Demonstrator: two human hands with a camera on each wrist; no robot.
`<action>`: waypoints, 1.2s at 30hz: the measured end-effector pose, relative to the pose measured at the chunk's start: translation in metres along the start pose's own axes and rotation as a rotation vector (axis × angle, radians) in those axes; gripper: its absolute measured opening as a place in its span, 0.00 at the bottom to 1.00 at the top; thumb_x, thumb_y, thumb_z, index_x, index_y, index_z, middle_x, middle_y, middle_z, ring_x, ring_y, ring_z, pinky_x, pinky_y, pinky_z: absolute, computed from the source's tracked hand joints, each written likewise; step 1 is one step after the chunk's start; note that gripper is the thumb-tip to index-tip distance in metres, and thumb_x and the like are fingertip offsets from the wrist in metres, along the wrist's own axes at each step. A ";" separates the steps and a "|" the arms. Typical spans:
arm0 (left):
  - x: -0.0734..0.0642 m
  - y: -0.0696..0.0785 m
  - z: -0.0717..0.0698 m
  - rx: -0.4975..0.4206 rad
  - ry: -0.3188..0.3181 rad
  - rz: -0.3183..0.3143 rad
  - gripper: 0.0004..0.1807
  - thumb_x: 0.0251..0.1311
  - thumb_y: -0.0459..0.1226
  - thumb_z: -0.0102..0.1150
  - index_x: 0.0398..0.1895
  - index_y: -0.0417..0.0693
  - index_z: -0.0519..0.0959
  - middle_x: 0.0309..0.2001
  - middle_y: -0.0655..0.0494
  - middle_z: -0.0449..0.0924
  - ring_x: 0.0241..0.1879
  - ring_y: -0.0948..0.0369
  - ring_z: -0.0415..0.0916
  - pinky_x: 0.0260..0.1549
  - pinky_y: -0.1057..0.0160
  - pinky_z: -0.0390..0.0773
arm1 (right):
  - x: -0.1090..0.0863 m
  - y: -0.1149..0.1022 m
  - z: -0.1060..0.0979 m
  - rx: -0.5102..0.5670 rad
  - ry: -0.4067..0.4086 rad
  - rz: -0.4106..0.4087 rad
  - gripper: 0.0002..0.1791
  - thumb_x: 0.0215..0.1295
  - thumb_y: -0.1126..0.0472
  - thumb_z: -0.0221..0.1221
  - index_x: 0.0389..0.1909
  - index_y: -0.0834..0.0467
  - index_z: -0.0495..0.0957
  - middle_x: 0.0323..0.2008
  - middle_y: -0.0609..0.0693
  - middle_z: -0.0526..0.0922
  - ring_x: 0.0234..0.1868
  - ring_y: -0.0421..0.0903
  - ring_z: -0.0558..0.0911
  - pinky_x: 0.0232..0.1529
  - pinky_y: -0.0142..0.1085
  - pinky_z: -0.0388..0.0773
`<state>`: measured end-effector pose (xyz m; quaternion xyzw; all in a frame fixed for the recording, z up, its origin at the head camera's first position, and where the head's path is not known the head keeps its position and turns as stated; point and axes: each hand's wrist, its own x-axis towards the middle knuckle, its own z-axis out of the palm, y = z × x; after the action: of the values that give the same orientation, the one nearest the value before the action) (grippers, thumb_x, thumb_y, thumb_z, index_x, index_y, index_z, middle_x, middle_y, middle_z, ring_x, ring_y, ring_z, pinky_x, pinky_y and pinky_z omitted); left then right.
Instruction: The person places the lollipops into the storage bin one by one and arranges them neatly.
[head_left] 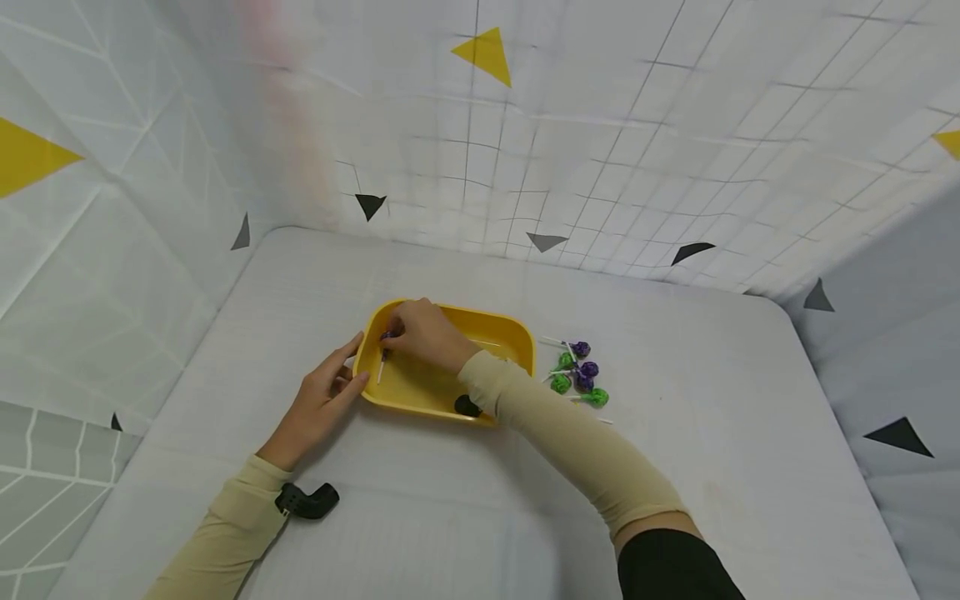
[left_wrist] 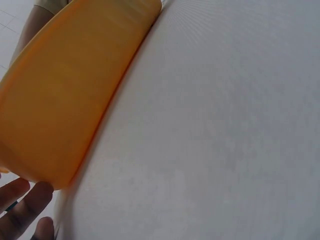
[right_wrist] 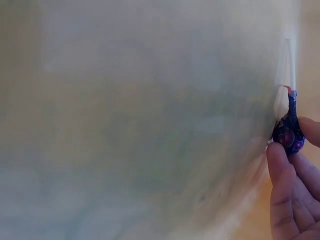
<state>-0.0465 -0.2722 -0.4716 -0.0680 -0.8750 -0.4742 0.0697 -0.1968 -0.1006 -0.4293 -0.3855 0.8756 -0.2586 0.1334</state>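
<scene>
My right hand (head_left: 429, 333) reaches into the left part of a yellow tray (head_left: 423, 405). Its thumb and fingers pinch the purple-wrapped head of a lollipop (right_wrist: 288, 135); in the head view the white stick points toward the tray's front wall. At the tray's left end, my left hand (head_left: 318, 404) touches the outside, thumb by the front corner and forefinger farther back along the rim. Fingertips (left_wrist: 42, 190) of that hand meet the tray's lower end in the left wrist view. The right forearm covers part of the tray's right end.
Right of the tray lies a loose group of purple lollipops (head_left: 588, 369) and green lollipops (head_left: 597, 397), sticks mostly pointing left. A black wrist camera (head_left: 311, 502) sits at the left cuff. White fabric walls (head_left: 420, 167) with coloured triangles enclose the pale table (head_left: 720, 433).
</scene>
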 end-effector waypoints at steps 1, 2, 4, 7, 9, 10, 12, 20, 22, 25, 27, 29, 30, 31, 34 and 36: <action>0.000 0.000 0.000 -0.001 0.001 0.005 0.33 0.77 0.38 0.55 0.81 0.47 0.59 0.58 0.44 0.78 0.39 0.66 0.73 0.39 0.72 0.76 | 0.000 0.000 0.000 -0.004 0.002 0.002 0.08 0.67 0.56 0.70 0.39 0.57 0.90 0.35 0.46 0.91 0.31 0.37 0.83 0.36 0.27 0.78; 0.000 0.000 0.000 -0.002 0.002 0.008 0.33 0.77 0.38 0.55 0.81 0.47 0.59 0.59 0.44 0.78 0.39 0.66 0.73 0.39 0.72 0.76 | 0.001 0.000 0.001 -0.009 0.004 0.003 0.08 0.67 0.55 0.70 0.39 0.56 0.90 0.34 0.46 0.91 0.31 0.37 0.82 0.35 0.26 0.77; 0.000 0.000 0.000 -0.008 0.000 0.007 0.33 0.77 0.37 0.54 0.81 0.46 0.59 0.60 0.43 0.78 0.39 0.66 0.73 0.38 0.72 0.76 | 0.001 0.000 0.001 -0.010 0.005 0.005 0.08 0.66 0.55 0.70 0.39 0.56 0.90 0.34 0.45 0.91 0.31 0.37 0.82 0.35 0.26 0.77; -0.001 0.000 0.000 -0.011 0.000 0.000 0.33 0.77 0.38 0.54 0.82 0.47 0.59 0.61 0.43 0.78 0.40 0.66 0.74 0.38 0.71 0.77 | 0.002 0.000 0.002 -0.011 0.007 0.006 0.09 0.66 0.55 0.70 0.40 0.56 0.90 0.34 0.45 0.91 0.31 0.36 0.82 0.35 0.26 0.77; -0.001 -0.001 0.000 -0.011 -0.004 -0.010 0.33 0.78 0.39 0.53 0.82 0.50 0.58 0.61 0.44 0.77 0.40 0.66 0.74 0.39 0.71 0.77 | 0.002 0.000 0.002 -0.004 0.008 0.008 0.09 0.66 0.54 0.71 0.41 0.56 0.90 0.35 0.45 0.91 0.31 0.36 0.83 0.36 0.26 0.77; -0.001 -0.001 -0.001 -0.010 -0.005 -0.013 0.33 0.78 0.39 0.53 0.82 0.51 0.58 0.62 0.45 0.77 0.41 0.65 0.75 0.39 0.71 0.77 | 0.002 0.000 0.002 -0.002 0.010 0.007 0.10 0.66 0.54 0.71 0.41 0.56 0.90 0.35 0.45 0.91 0.32 0.36 0.83 0.36 0.25 0.78; -0.002 -0.002 -0.001 -0.011 -0.008 -0.018 0.33 0.78 0.39 0.53 0.82 0.52 0.58 0.63 0.46 0.77 0.41 0.65 0.75 0.40 0.70 0.78 | 0.002 -0.001 0.002 0.003 0.009 0.007 0.10 0.66 0.54 0.71 0.42 0.56 0.90 0.36 0.45 0.91 0.33 0.36 0.84 0.37 0.25 0.78; -0.001 -0.004 -0.001 -0.013 -0.019 -0.018 0.33 0.78 0.39 0.53 0.83 0.52 0.57 0.65 0.46 0.76 0.42 0.64 0.75 0.42 0.70 0.78 | 0.002 -0.001 0.002 0.003 0.004 0.013 0.11 0.65 0.54 0.71 0.42 0.56 0.90 0.35 0.45 0.91 0.32 0.35 0.83 0.36 0.25 0.78; -0.001 -0.003 -0.001 -0.016 -0.021 -0.015 0.33 0.78 0.39 0.53 0.83 0.52 0.57 0.64 0.46 0.77 0.42 0.64 0.75 0.42 0.69 0.78 | 0.001 0.000 0.002 0.001 0.006 0.013 0.11 0.65 0.53 0.71 0.42 0.56 0.90 0.35 0.44 0.91 0.32 0.35 0.83 0.36 0.24 0.77; 0.000 -0.002 -0.001 -0.018 -0.025 -0.013 0.33 0.78 0.39 0.53 0.83 0.51 0.57 0.63 0.46 0.77 0.42 0.65 0.75 0.42 0.69 0.78 | 0.000 0.001 0.001 0.002 0.009 0.013 0.11 0.65 0.53 0.71 0.41 0.56 0.90 0.35 0.44 0.91 0.31 0.35 0.83 0.35 0.24 0.77; 0.000 -0.002 -0.001 -0.018 -0.027 -0.013 0.33 0.78 0.39 0.53 0.83 0.51 0.57 0.62 0.45 0.77 0.42 0.64 0.75 0.42 0.69 0.78 | -0.001 0.001 0.000 0.007 0.007 0.020 0.12 0.65 0.53 0.72 0.42 0.57 0.90 0.35 0.44 0.91 0.32 0.36 0.83 0.35 0.24 0.77; 0.000 -0.002 -0.001 -0.017 -0.030 -0.017 0.33 0.78 0.39 0.52 0.83 0.51 0.57 0.62 0.46 0.77 0.42 0.64 0.75 0.42 0.69 0.78 | -0.002 0.001 -0.001 0.010 0.006 0.027 0.13 0.65 0.52 0.72 0.42 0.57 0.90 0.35 0.45 0.91 0.31 0.36 0.83 0.35 0.24 0.77; 0.000 -0.002 -0.001 -0.016 -0.029 -0.018 0.33 0.78 0.39 0.52 0.83 0.51 0.57 0.62 0.45 0.77 0.42 0.64 0.75 0.42 0.69 0.78 | -0.003 0.001 -0.001 0.012 0.006 0.031 0.13 0.65 0.52 0.72 0.42 0.57 0.90 0.36 0.45 0.91 0.31 0.36 0.83 0.34 0.24 0.77; 0.000 -0.002 -0.001 -0.015 -0.028 -0.020 0.33 0.78 0.40 0.52 0.83 0.51 0.57 0.62 0.46 0.77 0.42 0.64 0.76 0.42 0.69 0.78 | -0.003 0.000 -0.002 0.010 0.003 0.036 0.13 0.65 0.52 0.72 0.43 0.57 0.90 0.36 0.45 0.91 0.30 0.36 0.82 0.34 0.24 0.77; 0.001 -0.002 -0.001 -0.008 -0.023 -0.018 0.33 0.78 0.40 0.52 0.83 0.51 0.57 0.63 0.45 0.77 0.43 0.64 0.76 0.43 0.70 0.78 | -0.005 0.000 -0.004 0.014 0.004 0.048 0.13 0.65 0.51 0.71 0.42 0.56 0.90 0.33 0.43 0.90 0.27 0.36 0.80 0.31 0.24 0.75; 0.001 -0.002 -0.001 -0.005 -0.017 -0.013 0.33 0.78 0.39 0.53 0.82 0.51 0.57 0.64 0.45 0.77 0.42 0.65 0.75 0.43 0.70 0.78 | -0.006 -0.001 -0.006 0.018 0.007 0.051 0.12 0.65 0.50 0.71 0.39 0.55 0.89 0.30 0.42 0.88 0.26 0.36 0.78 0.29 0.24 0.73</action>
<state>-0.0473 -0.2740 -0.4724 -0.0667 -0.8749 -0.4761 0.0591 -0.1943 -0.0945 -0.4236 -0.3609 0.8833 -0.2643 0.1405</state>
